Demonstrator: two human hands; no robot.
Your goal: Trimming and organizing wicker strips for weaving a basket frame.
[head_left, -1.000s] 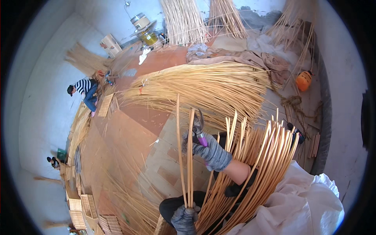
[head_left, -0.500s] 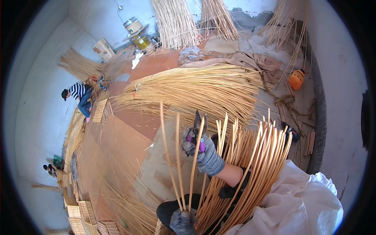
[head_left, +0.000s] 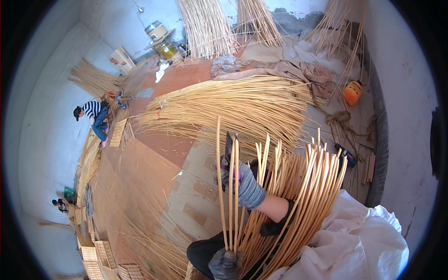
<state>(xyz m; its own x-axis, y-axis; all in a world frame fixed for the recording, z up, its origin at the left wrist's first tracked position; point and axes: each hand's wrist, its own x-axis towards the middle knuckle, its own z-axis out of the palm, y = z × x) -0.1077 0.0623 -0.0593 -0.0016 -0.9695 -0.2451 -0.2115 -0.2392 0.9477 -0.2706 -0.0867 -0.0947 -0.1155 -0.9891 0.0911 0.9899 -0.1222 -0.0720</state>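
In a grey knit glove, my left hand (head_left: 225,263) is closed round the lower ends of three pale wicker rods (head_left: 221,186), which stand nearly upright. My right hand (head_left: 249,186), gloved the same way, is closed on pruning shears (head_left: 229,145) with purple grips. The dark blades point up beside the held rods, whose stems partly hide the shears and fingers. Whether the blades touch a rod I cannot tell. Close on the right stands a thick bundle of rods (head_left: 322,186) with uneven tops, against my right forearm.
Beyond my hands lies a large heap of rods (head_left: 233,105). A white sheet (head_left: 350,242) bulges at lower right. A power drill (head_left: 345,155), rope (head_left: 343,119) and an orange container (head_left: 353,93) are at right. Two people (head_left: 95,114) work at left, near woven baskets (head_left: 105,254).
My left hand has shifted slightly right, bringing the rods closer together and in front of the shears. The right hand has tilted slightly and moved a little lower.
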